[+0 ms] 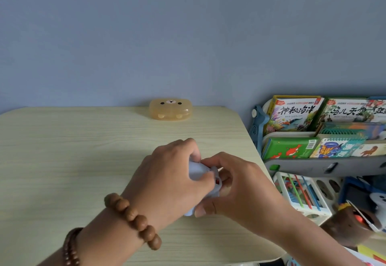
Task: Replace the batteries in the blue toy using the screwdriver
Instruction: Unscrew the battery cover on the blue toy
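Blue toy [198, 171], a small pale blue object of smooth hard plastic, was held between both hands just above the light wooden table [62, 150], near its edge at about four o'clock. It looked light and stiff, a little slippery, so a grip around the rounded body seemed safest. The left hand [167, 180], with a brown bead bracelet [133, 219] on the wrist, was closed around the toy from the nine o'clock side. The right hand [236, 184] pinched the toy's end at three o'clock with fingertips. The long axis seemed to run from twelve to six o'clock, but the hands hid most of it. No screwdriver was visible. An orange translucent bear-face box [170, 109] lay at twelve o'clock.
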Tool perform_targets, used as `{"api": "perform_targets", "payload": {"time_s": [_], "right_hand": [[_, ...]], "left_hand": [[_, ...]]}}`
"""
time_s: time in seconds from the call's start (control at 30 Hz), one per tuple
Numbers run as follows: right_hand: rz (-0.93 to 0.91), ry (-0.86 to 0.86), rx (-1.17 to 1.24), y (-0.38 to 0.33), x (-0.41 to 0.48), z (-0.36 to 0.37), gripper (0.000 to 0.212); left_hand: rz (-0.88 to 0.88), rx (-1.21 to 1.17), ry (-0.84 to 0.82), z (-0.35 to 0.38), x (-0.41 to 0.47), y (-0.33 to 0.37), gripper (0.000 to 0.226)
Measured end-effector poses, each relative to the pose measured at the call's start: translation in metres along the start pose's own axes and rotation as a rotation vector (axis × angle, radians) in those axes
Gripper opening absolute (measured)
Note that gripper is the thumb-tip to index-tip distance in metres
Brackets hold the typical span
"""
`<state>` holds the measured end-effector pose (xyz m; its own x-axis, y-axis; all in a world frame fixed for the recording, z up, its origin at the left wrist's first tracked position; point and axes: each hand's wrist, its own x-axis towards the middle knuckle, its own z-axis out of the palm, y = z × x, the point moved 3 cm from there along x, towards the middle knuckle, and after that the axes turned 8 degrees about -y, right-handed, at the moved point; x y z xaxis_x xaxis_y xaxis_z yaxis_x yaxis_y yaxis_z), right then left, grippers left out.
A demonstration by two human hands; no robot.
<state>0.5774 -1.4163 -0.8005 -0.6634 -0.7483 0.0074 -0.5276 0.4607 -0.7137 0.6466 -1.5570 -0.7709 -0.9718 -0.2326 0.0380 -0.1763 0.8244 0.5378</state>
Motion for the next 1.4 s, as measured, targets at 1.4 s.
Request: {"api": "perform_targets", "payload": {"time_s": [1.4], "right_hand": [[0.047,-0.009,0.035,0.003,-0.001,-0.008,0.074]], "left_hand": [[0.047,-0.07,0.405,-0.036,-0.004,-0.042,0.05]]}}
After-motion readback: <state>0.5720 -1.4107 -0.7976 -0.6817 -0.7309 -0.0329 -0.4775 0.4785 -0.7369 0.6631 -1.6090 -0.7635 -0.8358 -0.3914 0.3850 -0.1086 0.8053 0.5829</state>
